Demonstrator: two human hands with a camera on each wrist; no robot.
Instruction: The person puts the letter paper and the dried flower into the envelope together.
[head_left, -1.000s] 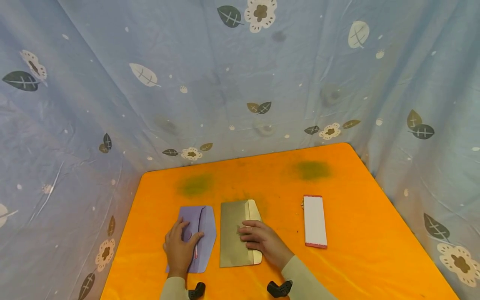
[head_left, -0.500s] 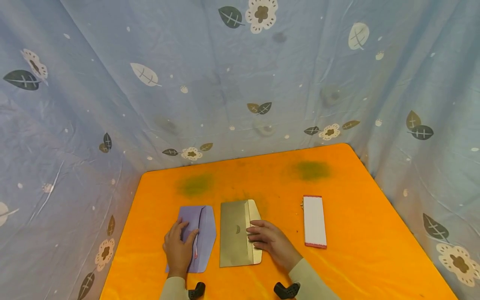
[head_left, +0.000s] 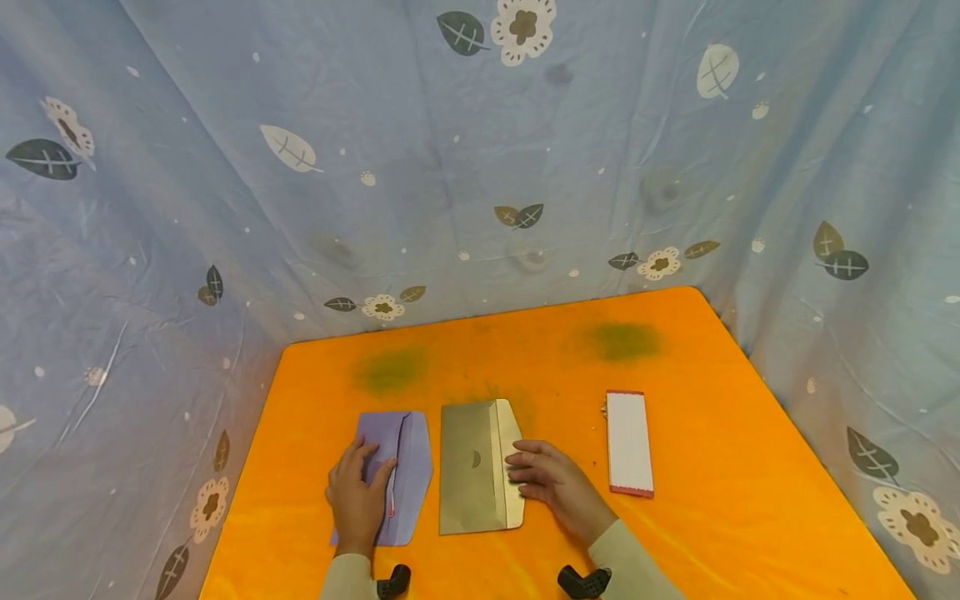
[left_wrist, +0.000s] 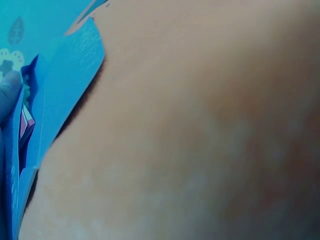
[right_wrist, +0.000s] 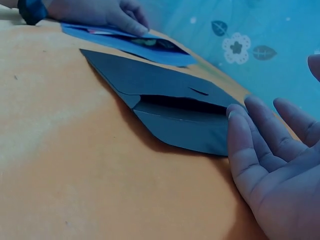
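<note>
Spread over the purple envelope is my left hand, fingers curled at its left side and thumb at the edge of its pocket. The pocket gapes; in the left wrist view a pink-and-white folded piece and something green show inside. To the right lies a gold envelope, its flap unfolded to the right and its mouth parted in the right wrist view. My right hand has relaxed, slightly bent fingers, fingertips right at the flap's outer edge, nothing in them.
A white oblong piece with red ends lies farther right, small pale bits by its left edge. The orange tabletop meets a blue patterned curtain at the back and sides. A black wrist band is on each arm.
My right hand has drawn back to the right, from the gold envelope's middle to the outer edge of its flap. The left thumb has shifted slightly left, and both envelopes stay in place.
</note>
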